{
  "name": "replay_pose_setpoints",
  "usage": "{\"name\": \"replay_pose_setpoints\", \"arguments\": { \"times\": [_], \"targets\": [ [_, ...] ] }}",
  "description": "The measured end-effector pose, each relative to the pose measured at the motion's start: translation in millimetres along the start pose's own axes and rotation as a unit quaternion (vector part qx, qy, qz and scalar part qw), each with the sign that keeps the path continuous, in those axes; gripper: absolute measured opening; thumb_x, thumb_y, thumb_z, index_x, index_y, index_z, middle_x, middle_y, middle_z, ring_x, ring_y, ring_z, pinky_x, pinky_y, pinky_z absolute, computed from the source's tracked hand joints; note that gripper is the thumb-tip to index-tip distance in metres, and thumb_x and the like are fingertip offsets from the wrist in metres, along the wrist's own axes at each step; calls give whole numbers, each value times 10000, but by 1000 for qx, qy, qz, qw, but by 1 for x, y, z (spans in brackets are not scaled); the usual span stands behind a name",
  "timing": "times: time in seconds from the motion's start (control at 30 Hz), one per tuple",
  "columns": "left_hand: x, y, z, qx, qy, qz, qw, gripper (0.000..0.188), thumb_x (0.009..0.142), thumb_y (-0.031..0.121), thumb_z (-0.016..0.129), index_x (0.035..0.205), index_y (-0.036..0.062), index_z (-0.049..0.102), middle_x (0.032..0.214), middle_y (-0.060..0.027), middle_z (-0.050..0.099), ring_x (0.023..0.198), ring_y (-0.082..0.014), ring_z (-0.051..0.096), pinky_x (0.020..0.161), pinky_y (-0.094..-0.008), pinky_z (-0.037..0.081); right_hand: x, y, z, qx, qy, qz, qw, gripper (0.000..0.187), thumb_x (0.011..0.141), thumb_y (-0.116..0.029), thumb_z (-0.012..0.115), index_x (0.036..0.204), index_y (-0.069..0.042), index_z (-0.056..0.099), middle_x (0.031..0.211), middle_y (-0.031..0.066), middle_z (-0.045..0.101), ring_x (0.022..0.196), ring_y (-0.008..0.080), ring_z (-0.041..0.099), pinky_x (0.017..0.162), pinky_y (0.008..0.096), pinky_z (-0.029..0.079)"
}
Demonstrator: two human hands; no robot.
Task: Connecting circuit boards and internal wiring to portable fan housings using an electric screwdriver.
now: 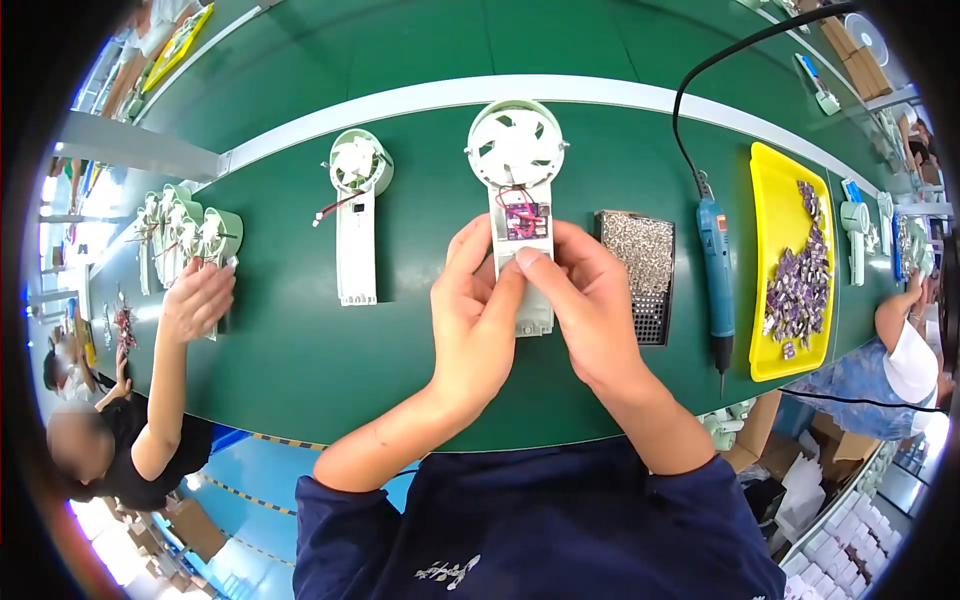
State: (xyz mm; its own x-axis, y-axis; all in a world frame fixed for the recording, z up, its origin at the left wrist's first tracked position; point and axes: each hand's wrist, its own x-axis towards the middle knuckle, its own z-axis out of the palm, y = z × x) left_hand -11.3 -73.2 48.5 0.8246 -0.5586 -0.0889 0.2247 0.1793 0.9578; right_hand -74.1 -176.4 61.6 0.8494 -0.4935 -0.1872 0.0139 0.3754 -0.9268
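Both my hands hold a pale green handheld fan housing [535,318] above the green bench, its round fan head pointing away from me. White blades [516,145] fill the head. A small purple circuit board [527,222] with red wires sits in the handle's upper part. My left hand [474,305] grips the handle's left side, and my right hand [592,300] its right side. Both thumbs meet on the handle just below the board. A second fan housing [357,250], with a loose red and black wire, lies to the left.
Right of my hands are a black tray of screws [637,260], a blue electric screwdriver [715,260] on a black cable, and a yellow tray [763,335] of purple boards. At far left, a co-worker's hand [198,298] touches a row of fan housings [222,230].
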Motion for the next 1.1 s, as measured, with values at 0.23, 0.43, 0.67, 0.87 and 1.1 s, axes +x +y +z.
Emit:
{"name": "replay_pose_setpoints", "arguments": {
  "times": [0.23,0.43,0.67,0.87,1.1],
  "targets": [
    [5,4,-8,-160,8,-77,984,471,1028,-33,539,1490,-33,445,1256,-104,660,1125,-157,653,962,-311,520,6,3,15,145,7,68,987,347,993,-69,658,1321,40,624,1134,66,706,1006,100,642,906,268,507],
    [6,-9,-19,-244,-6,-85,966,466,1022,25,595,1467,-27,465,1187,-99,684,1026,-170,682,914,-317,548,5,21,20,58,25,-5,998,302,978,-44,666,1262,53,632,1210,79,645,1079,123,621,933,293,506],
    [1,2,-16,-272,-45,-65,959,450,1017,103,574,1432,-42,475,1172,-150,666,1070,-239,657,899,-397,571,0,18,24,-137,59,-168,974,272,920,10,696,1188,44,665,1222,95,590,1049,132,610,877,260,508],
    [-11,15,-18,43,20,-1,999,626,1085,405,411,1509,-54,357,1307,-120,533,1148,-213,542,1018,-362,437,-8,17,26,-402,111,-362,833,352,729,-18,778,1075,-2,717,1164,111,637,1018,316,543,878,396,454],
    [-3,21,-17,-306,12,-73,949,692,977,609,443,1360,38,371,1081,-129,504,621,-166,552,524,-288,461,-18,17,32,-328,20,-331,885,503,758,-188,783,1208,14,684,1322,176,551,1155,343,498,972,449,421]
  ]
}}
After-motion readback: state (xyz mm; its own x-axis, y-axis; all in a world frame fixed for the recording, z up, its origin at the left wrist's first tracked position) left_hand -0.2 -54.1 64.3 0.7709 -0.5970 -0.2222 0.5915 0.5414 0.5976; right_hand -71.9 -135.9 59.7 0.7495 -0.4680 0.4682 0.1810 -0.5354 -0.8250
